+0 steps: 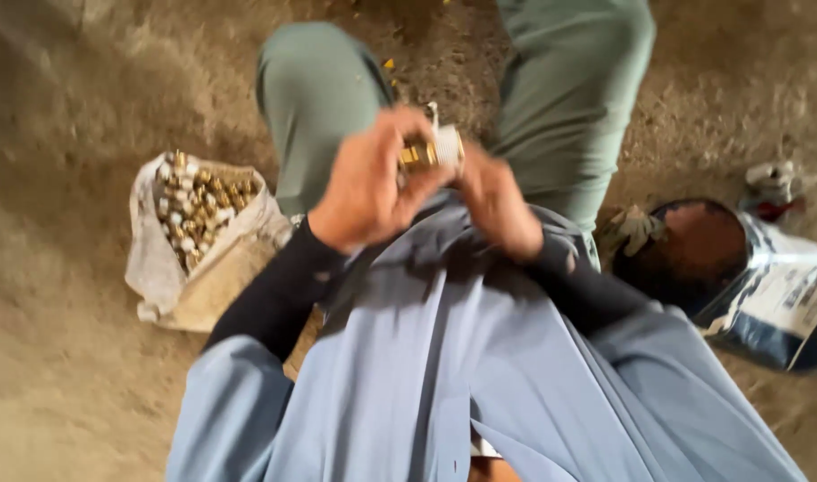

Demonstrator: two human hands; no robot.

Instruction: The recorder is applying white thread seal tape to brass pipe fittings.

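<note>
Left hand (368,183) and right hand (498,207) meet above lap, both clamped on small brass fitting (429,150) between fingertips. Open sack (194,259) of similar fittings left of left hand, on floor.

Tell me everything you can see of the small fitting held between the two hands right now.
The fitting looks like a short brass-coloured metal piece with a white band or wrap at its right end. It is held roughly level above the lap, pinched between the left hand and the right hand. Fingers cover part of it, and motion blur hides finer detail.
</note>
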